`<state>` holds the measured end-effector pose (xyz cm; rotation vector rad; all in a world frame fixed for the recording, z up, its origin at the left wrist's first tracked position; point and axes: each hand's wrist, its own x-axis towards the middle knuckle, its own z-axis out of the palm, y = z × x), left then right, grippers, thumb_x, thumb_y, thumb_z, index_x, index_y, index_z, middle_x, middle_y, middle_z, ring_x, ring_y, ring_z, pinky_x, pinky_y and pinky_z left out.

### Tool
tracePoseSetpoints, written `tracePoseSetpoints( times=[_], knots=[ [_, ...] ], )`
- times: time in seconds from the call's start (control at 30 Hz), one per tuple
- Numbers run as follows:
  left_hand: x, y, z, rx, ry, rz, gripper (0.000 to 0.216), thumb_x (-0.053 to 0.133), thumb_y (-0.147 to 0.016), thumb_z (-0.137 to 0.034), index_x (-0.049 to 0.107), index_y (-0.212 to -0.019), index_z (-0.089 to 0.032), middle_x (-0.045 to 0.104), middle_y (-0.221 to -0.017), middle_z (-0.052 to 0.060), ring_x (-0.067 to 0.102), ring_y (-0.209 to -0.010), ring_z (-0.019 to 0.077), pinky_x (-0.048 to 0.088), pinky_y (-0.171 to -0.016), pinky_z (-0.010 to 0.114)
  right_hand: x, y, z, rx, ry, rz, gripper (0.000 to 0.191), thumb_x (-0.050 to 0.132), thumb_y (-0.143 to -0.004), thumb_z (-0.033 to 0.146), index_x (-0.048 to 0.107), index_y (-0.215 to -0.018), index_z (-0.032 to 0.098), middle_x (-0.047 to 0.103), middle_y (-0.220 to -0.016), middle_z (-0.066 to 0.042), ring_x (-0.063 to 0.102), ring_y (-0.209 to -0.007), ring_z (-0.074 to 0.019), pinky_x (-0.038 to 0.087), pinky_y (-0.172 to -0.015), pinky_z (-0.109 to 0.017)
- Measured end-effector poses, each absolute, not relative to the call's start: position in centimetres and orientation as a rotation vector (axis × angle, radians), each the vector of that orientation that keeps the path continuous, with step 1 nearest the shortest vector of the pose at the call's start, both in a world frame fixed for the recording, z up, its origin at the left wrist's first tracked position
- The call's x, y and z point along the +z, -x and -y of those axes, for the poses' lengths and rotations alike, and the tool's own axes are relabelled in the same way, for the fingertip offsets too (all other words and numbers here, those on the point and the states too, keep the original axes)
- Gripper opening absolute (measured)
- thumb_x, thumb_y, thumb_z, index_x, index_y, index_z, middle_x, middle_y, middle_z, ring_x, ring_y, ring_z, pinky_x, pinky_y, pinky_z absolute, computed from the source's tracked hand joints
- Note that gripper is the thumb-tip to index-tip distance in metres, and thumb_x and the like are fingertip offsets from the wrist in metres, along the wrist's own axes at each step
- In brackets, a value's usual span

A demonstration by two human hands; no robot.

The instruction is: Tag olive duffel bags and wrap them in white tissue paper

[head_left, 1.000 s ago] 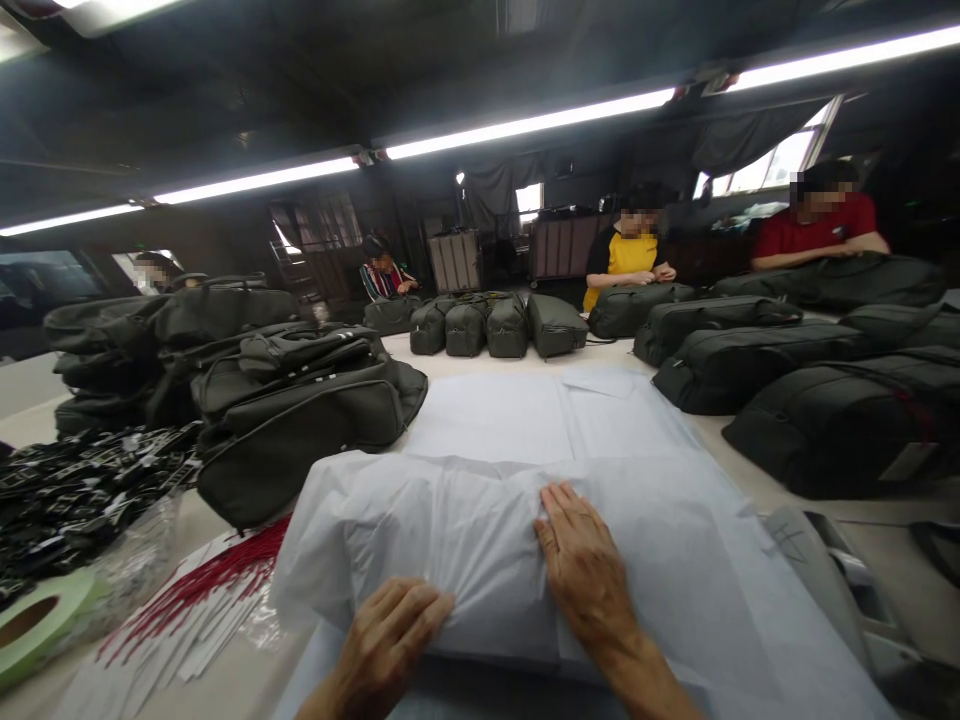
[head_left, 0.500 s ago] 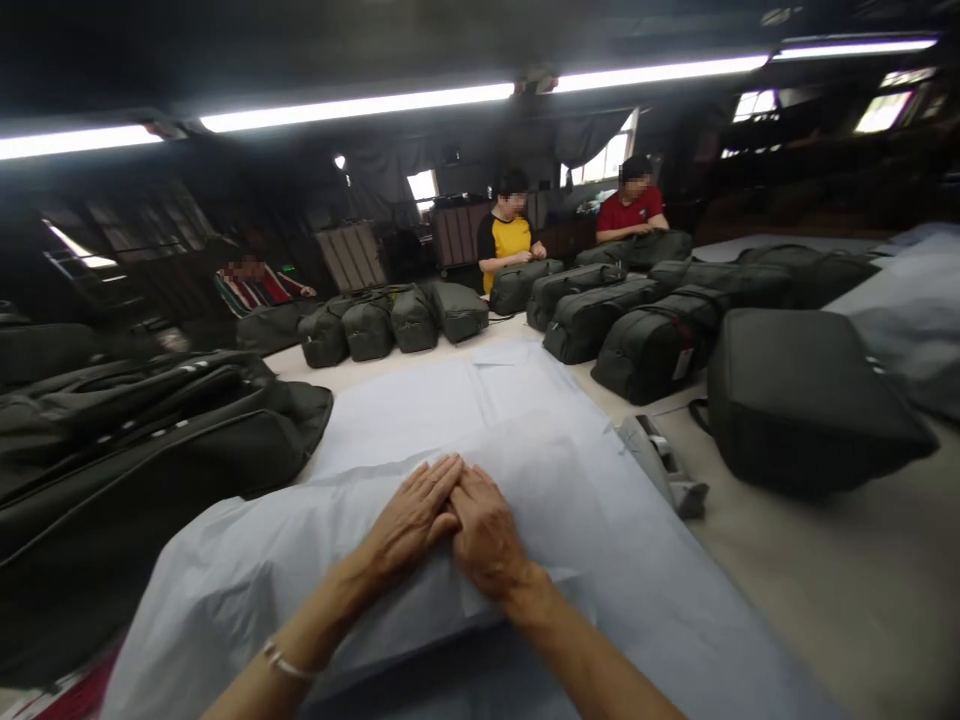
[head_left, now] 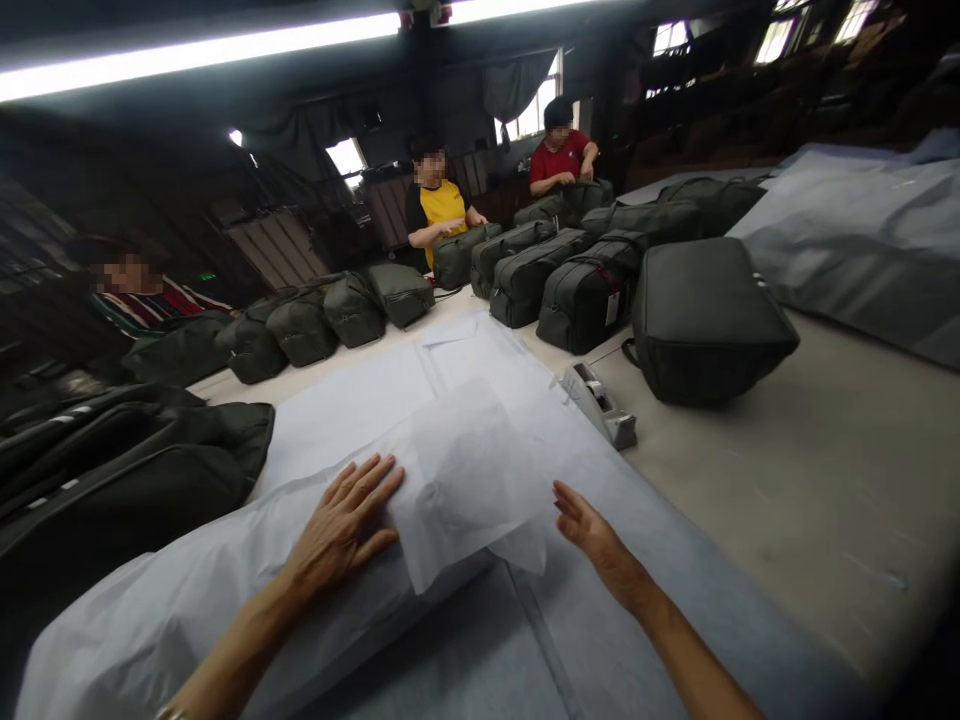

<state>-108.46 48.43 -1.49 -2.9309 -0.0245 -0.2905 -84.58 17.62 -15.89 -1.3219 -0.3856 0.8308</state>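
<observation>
A long bundle in thin white wrapping (head_left: 247, 560) lies across the near part of the table; what is inside is hidden. My left hand (head_left: 346, 520) rests flat on its top with the fingers stretched out. To the right, my right hand (head_left: 596, 540) is lifted off the bundle, fingers extended, holding nothing. Between the hands, a loose end of the wrapping (head_left: 472, 480) stands up crumpled and partly see-through. Under the bundle spreads a stack of white sheets (head_left: 337, 400). At the sheets' right edge sits a grey tape dispenser (head_left: 600, 400).
Several dark green bags (head_left: 589, 290) stand in rows, with a large one (head_left: 712, 320) at right. Dark bags (head_left: 150, 480) are piled at left. White wrapping (head_left: 862, 240) covers something at far right. Three people, one in a yellow shirt (head_left: 444, 207), work at the far side.
My hands have parted: the right moved off the bundle to the right, while the left stayed on it, now spread flat. The view has turned rightward and down.
</observation>
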Motion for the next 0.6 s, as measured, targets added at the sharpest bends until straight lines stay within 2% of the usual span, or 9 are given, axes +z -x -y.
tracePoseSetpoints(
  times=[0.1,0.17,0.23,0.3,0.37,0.43,0.47,0.53,0.6],
  knots=[
    [-1.4,108.5,-48.6,-0.281,2.909,0.007,0.066,0.043,-0.096,-0.054,0.026,-0.153,-0.024,0.041,-0.152,0.011,0.038,-0.14,0.0302,0.031,-0.114,0.051,-14.5,85.8,-19.0,0.914,1.28,0.72,0.091,0.082,-0.062,0.059,0.052,-0.137,0.018,0.053,-0.141,-0.016,0.047,-0.132,-0.033,0.038,-0.109,-0.05],
    [-1.1,108.5,-48.4,-0.271,2.899,0.001,0.066,0.043,-0.097,-0.054,0.025,-0.153,-0.023,0.041,-0.152,0.012,0.038,-0.14,0.0299,0.032,-0.114,0.051,-13.1,86.4,-20.3,0.943,1.328,0.762,0.076,0.086,-0.06,0.05,0.063,-0.125,0.017,0.065,-0.125,-0.013,0.057,-0.12,-0.0337,0.041,-0.105,-0.05],
    [-0.8,108.5,-48.2,-0.272,2.878,0.002,0.067,0.044,-0.097,-0.053,0.025,-0.153,-0.023,0.038,-0.153,0.014,0.036,-0.141,0.0304,0.032,-0.114,0.051,-11.9,86.4,-21.6,0.97,1.353,0.716,0.052,0.083,-0.065,0.043,0.072,-0.109,0.017,0.073,-0.106,-0.01,0.064,-0.106,-0.0316,0.046,-0.099,-0.047],
    [-0.5,108.5,-47.7,-0.296,2.845,-0.014,0.062,0.046,-0.098,-0.047,0.028,-0.152,-0.024,0.033,-0.157,0.014,0.03,-0.144,0.0313,0.028,-0.116,0.052,-11.2,85.9,-22.6,0.985,1.313,0.702,0.039,0.077,-0.072,0.041,0.074,-0.102,0.017,0.074,-0.097,-0.007,0.065,-0.098,-0.0287,0.049,-0.093,-0.042],
    [-0.1,108.5,-47.1,-0.311,2.821,-0.065,0.053,0.043,-0.1,-0.034,0.03,-0.151,-0.027,0.03,-0.158,0.01,0.025,-0.146,0.0299,0.02,-0.119,0.053,-10.8,84.9,-23.3,1.003,1.26,0.713,0.037,0.073,-0.077,0.043,0.074,-0.101,0.016,0.073,-0.093,-0.006,0.065,-0.092,-0.0261,0.05,-0.088,-0.038],
    [0.3,108.5,-46.3,-0.273,2.825,-0.158,0.05,0.037,-0.101,-0.024,0.031,-0.151,-0.027,0.034,-0.157,0.007,0.022,-0.148,0.0262,0.013,-0.121,0.05,-10.5,83.7,-23.6,1.057,1.205,0.734,0.039,0.069,-0.079,0.048,0.075,-0.097,0.013,0.073,-0.087,-0.006,0.065,-0.083,-0.0239,0.051,-0.081,-0.036],
    [0.4,108.6,-45.9,-0.236,2.836,-0.2,0.049,0.033,-0.102,-0.026,0.031,-0.151,-0.025,0.036,-0.156,0.007,0.022,-0.148,0.0248,0.011,-0.122,0.048,-10.4,83.1,-23.7,1.081,1.18,0.745,0.041,0.068,-0.079,0.05,0.075,-0.095,0.012,0.072,-0.085,-0.006,0.064,-0.08,-0.0229,0.052,-0.079,-0.035],
    [0.6,108.7,-45.0,-0.18,2.857,-0.247,0.052,0.028,-0.104,-0.041,0.03,-0.151,-0.018,0.039,-0.154,0.009,0.022,-0.147,0.0251,0.01,-0.122,0.047,-9.9,82.2,-23.9,1.113,1.141,0.77,0.045,0.069,-0.077,0.054,0.075,-0.094,0.012,0.072,-0.083,-0.006,0.064,-0.076,-0.0219,0.052,-0.076,-0.035],
    [0.4,109.0,-44.2,-0.186,2.866,-0.247,0.071,0.026,-0.098,-0.061,0.03,-0.15,-0.014,0.038,-0.154,0.013,0.023,-0.147,0.0287,0.011,-0.122,0.05,-9.3,81.6,-24.1,1.141,1.111,0.799,0.048,0.074,-0.073,0.052,0.074,-0.1,0.013,0.073,-0.087,-0.007,0.065,-0.077,-0.0226,0.053,-0.076,-0.036]
  ],
)
